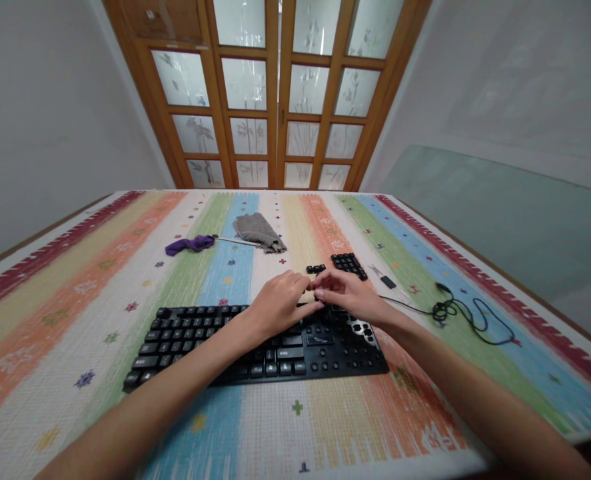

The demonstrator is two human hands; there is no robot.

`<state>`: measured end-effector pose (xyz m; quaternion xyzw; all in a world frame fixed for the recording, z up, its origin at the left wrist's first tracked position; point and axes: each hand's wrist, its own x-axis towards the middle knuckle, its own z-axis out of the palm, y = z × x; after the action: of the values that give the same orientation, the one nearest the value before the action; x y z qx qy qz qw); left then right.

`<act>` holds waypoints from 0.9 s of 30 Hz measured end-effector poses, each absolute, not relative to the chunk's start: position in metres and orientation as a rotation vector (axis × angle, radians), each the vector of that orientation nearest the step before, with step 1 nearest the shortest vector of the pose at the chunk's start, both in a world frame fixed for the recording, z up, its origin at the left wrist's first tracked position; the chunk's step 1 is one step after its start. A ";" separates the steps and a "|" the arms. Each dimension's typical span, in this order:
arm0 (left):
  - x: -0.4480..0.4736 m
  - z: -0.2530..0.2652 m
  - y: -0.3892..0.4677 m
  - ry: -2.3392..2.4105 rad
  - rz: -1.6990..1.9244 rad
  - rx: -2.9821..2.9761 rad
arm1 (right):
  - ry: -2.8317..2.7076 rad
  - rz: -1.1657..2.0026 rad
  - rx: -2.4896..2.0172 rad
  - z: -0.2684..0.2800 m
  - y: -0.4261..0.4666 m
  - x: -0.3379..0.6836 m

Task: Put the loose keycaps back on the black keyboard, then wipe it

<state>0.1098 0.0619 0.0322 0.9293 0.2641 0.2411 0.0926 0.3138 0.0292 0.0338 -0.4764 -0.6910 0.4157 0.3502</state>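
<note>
A black keyboard [195,333] lies on the table, its right part stripped of keycaps so that bare switches show. Both hands meet over the top right of it. My left hand [281,301] is closed, thumb and fingers pinched together. Opposite it, my right hand [348,295] is also closed, its fingertips almost touching the left ones. Whatever they pinch is too small or hidden to name. Just beyond the hands sit a block of loose black keycaps [350,265] and a short row of keycaps [316,269].
Right of the keycaps lies a small black-handled tool with thin metal prongs [387,281]. The keyboard's cable [445,310] is bundled at the right. Farther back are a grey cloth [258,230], a thin rod [238,241] and a purple cloth [190,245] on the striped tablecloth [125,320].
</note>
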 end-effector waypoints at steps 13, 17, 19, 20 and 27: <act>0.115 0.032 0.051 0.653 0.647 2.767 | -1.737 1.083 -1.273 0.026 0.009 0.322; 0.112 0.034 0.053 0.605 0.647 2.744 | -1.737 1.119 -1.279 0.028 0.007 0.324; 0.111 0.036 0.054 0.573 0.641 2.734 | -1.715 1.137 -1.278 0.029 0.006 0.323; 0.111 0.037 0.054 0.557 0.633 2.732 | -1.703 1.144 -1.278 0.030 0.005 0.322; 0.106 0.043 0.056 0.487 0.538 2.796 | -1.710 1.114 -1.276 0.028 0.001 0.317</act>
<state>0.1060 0.0562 0.0432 0.9602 0.1674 0.1846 0.1263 0.3167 0.0013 0.0283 -0.4949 -0.6629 0.4319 0.3592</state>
